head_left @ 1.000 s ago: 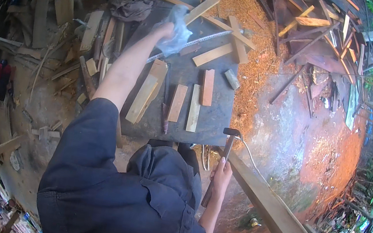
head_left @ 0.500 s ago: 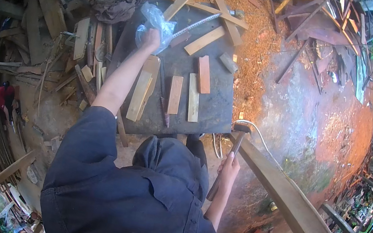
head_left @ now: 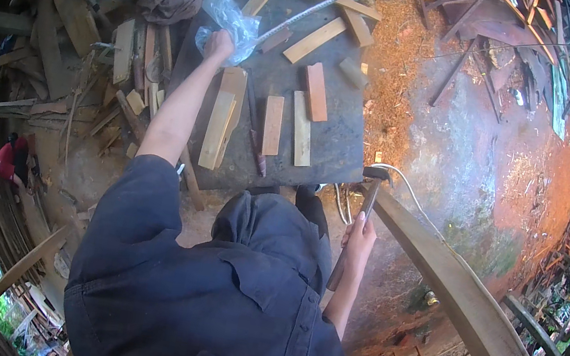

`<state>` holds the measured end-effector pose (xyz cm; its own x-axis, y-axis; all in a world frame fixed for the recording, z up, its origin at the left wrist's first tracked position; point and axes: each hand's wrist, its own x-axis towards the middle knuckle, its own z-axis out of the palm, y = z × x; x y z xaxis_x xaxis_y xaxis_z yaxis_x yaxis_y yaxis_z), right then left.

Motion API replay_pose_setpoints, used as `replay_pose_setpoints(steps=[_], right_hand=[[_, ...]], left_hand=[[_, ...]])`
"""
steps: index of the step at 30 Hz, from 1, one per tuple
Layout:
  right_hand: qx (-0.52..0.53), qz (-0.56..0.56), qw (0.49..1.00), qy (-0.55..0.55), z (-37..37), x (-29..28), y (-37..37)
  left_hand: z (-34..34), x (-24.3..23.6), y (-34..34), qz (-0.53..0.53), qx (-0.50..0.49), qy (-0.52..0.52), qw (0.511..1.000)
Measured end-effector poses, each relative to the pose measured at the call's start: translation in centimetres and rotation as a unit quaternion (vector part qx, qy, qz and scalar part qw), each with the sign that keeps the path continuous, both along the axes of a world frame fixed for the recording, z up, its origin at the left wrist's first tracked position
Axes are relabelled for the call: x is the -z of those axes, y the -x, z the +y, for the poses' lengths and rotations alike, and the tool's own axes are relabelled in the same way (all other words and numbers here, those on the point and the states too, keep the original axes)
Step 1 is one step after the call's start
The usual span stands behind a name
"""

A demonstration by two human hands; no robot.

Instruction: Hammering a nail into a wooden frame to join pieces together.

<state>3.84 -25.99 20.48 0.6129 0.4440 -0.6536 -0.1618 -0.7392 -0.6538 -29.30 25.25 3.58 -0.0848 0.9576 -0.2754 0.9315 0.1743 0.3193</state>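
My left hand (head_left: pixel 220 46) is closed at the near edge of a crumpled clear plastic bag (head_left: pixel 239 23) on the dark table (head_left: pixel 329 136); its fingertips are hidden. Low at my right side, my right hand (head_left: pixel 360 238) grips the handle of a hammer (head_left: pixel 369 200). Its metal head lies close to the table's near right corner. Between my arms are several short wood pieces: a pale pair (head_left: pixel 218 126), a brown block (head_left: pixel 272 125), a thin strip (head_left: pixel 302 128) and a reddish block (head_left: pixel 317 92). A dark slim pointed rod (head_left: pixel 255 132) lies beside the pale pair.
A white marked rule (head_left: pixel 295 19) and crossed wood strips (head_left: pixel 314 39) occupy the table's far side. A long timber beam (head_left: pixel 454 287) with a pale cord runs down at the right. Scrap wood (head_left: pixel 72 17) crowds the left, where another person (head_left: pixel 10 161) bends down. Sawdust (head_left: pixel 392 113) covers the ground.
The whole view has shifted, so the table sits higher in it. My left hand has moved slightly left with the bag, which has changed shape. My right hand still holds the hammer.
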Motion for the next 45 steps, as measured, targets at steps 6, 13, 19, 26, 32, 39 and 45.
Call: replay_pose_setpoints(steps=[6, 13, 19, 26, 32, 39, 45], right_hand=[[-0.006, 0.009, 1.0, -0.005, 1.1, 0.1, 0.4], [-0.109, -0.064, 0.991, 0.034, 4.9, 5.0, 1.0], [-0.178, -0.323, 0.929, -0.04, 11.2, 14.8, 2.7], [-0.216, -0.427, 0.878, -0.025, 16.5, 18.7, 3.1], [-0.282, -0.471, 0.834, 0.054, 18.2, 17.7, 4.0], [-0.362, -0.541, 0.758, -0.051, 18.5, 16.8, 5.9], [-0.346, -0.379, 0.859, 0.005, 18.9, 17.2, 10.4]], left_hand=[[-1.3, 0.0, 1.7, -0.036, 0.067, -0.144, 0.987], [-3.8, -1.8, 2.6, -0.154, 0.047, -0.21, 0.964], [-7.4, -4.3, 3.1, -0.207, -0.012, -0.306, 0.929], [-20.6, -6.3, 3.8, -0.683, -0.295, -0.051, 0.667], [-30.3, -0.9, 6.2, -0.724, -0.378, 0.143, 0.559], [-30.8, -2.3, -4.3, -0.262, -0.061, 0.016, 0.963], [-28.8, -1.7, -9.2, -0.055, 0.062, -0.031, 0.996]])
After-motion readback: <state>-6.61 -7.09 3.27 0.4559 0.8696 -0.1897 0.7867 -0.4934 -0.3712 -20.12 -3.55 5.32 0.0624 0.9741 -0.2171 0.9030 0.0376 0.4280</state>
